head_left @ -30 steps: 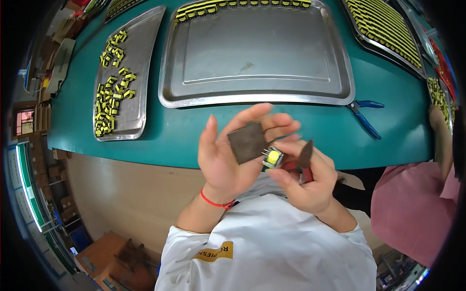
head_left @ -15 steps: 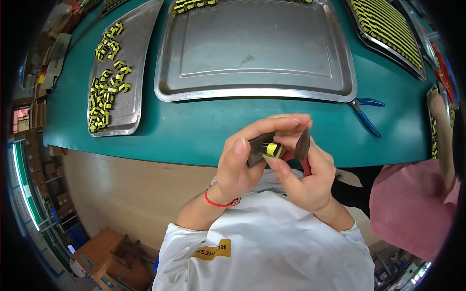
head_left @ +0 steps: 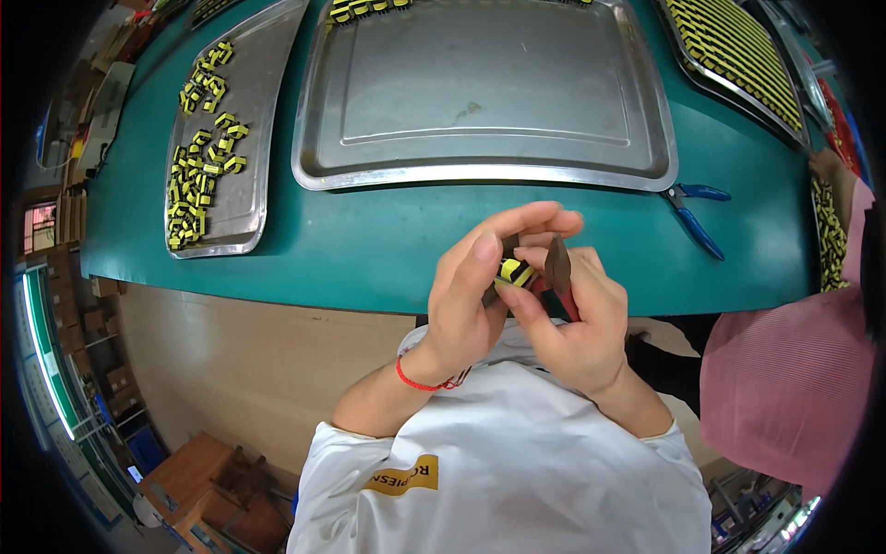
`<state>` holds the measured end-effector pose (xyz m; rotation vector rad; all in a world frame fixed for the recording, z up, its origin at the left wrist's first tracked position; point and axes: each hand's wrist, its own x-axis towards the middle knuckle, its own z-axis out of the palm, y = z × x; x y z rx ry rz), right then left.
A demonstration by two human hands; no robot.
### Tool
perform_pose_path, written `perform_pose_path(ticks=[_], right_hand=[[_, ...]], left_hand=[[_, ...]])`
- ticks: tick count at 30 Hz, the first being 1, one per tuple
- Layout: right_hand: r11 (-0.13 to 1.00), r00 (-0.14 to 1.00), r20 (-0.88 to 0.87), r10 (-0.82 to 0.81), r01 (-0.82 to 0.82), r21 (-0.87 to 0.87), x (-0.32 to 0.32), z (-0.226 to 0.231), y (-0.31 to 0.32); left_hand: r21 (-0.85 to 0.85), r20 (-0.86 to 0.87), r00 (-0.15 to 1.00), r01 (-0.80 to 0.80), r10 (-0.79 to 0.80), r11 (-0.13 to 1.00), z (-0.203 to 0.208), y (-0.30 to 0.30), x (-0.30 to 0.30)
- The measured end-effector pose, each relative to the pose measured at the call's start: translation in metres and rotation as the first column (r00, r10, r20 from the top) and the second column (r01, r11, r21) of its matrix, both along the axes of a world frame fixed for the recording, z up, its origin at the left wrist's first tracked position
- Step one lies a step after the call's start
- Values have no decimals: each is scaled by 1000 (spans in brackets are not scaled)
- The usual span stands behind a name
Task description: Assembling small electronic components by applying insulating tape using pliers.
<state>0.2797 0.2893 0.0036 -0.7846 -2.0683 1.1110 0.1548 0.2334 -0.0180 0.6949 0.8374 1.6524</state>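
A small yellow-and-black transformer [head_left: 515, 271] with a wound-coil look is pinched in the fingertips of my right hand [head_left: 586, 319]. That same hand also keeps a red-handled tool [head_left: 557, 268] against the palm, its dark pointed head sticking up past the fingers. My left hand [head_left: 466, 291] curls round from the other side, fingers arched over the transformer. A dark flat piece [head_left: 491, 294] shows between its thumb and fingers, mostly hidden by the hand and the transformer. Both hands meet in front of my body, just over the table's near edge.
A large metal tray [head_left: 480, 175] lies ahead, with several transformers at its far edge. To the left, another tray [head_left: 245, 185] bears loose transformers. Blue-handled cutters [head_left: 697, 222] lie right. Beyond them stands a filled tray [head_left: 738, 69]. A co-worker in pink [head_left: 784, 379] sits at right.
My hands have drawn closer together, and the dark flat piece is now more covered. The red-handled tool has shifted slightly left. The co-worker's arm at right has moved farther away.
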Motion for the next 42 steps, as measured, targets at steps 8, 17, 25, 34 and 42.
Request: perform_pose_path(ticks=[8,17,25,34,42], right_hand=[[965,987,-162,-19,-24,-259,12,8,12],[974,998,-47,51,-60,-217,13,2,9],[972,981,58,184,-191,134,-3,13,30],[943,979,138,151,-184,278,-10,9,26],[935,968,189,167,-216,281,-6,14,29]], left_hand=[[-177,578,811,9,96,984,19,7,-9],[-272,612,772,3,171,962,20,4,-14],[-285,591,798,68,120,956,27,5,-9],[-318,560,818,67,130,946,26,5,-7],[-322,587,798,78,134,944,21,4,-8]])
